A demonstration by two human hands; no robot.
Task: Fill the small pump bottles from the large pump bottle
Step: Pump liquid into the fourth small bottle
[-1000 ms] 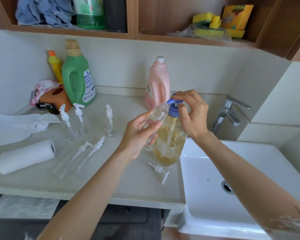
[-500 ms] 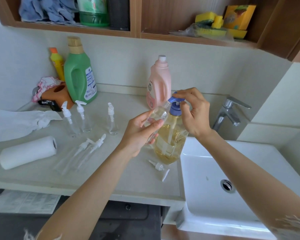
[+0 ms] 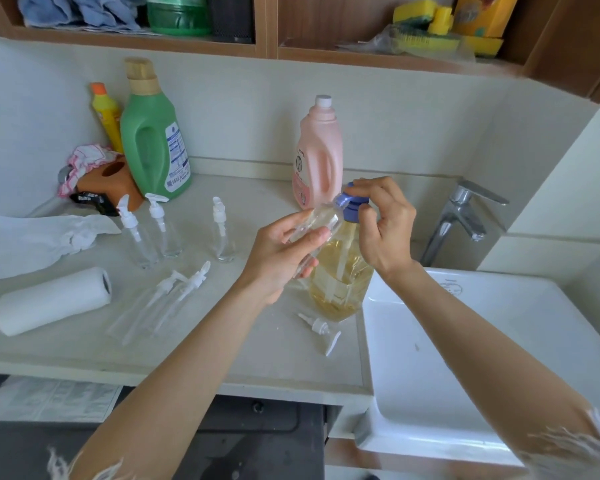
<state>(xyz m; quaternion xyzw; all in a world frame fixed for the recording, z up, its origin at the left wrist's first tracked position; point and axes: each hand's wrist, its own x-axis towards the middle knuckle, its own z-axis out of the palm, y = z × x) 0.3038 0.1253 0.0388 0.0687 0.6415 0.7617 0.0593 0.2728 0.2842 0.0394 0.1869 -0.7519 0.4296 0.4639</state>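
Left hand curled round a clear small pump bottle, capless, tilted so its open neck meets the spout of the blue pump head. Right hand arched over that pump head, fingertips pressing on its top, thumb alongside the collar. Below, the large pump bottle, about half full of yellow liquid, upright on the countertop at its right edge, just beside the white sink. A loose white pump cap lying on the counter in front of the large bottle, apart from it.

Further left, three upright small bottles with white pumps fitted, apparently empty; nearer the front edge, two more small bottles lying flat, side by side, pumps pointing toward the wall. A paper towel roll on its side at the left, a crumpled sheet of paper towel behind it. Against the wall: a green detergent jug, a yellow bottle with an orange cap behind it, a pink bottle right behind the hands. Chrome tap at the back of the sink. Sponges and a blue cloth on the wooden shelf above.
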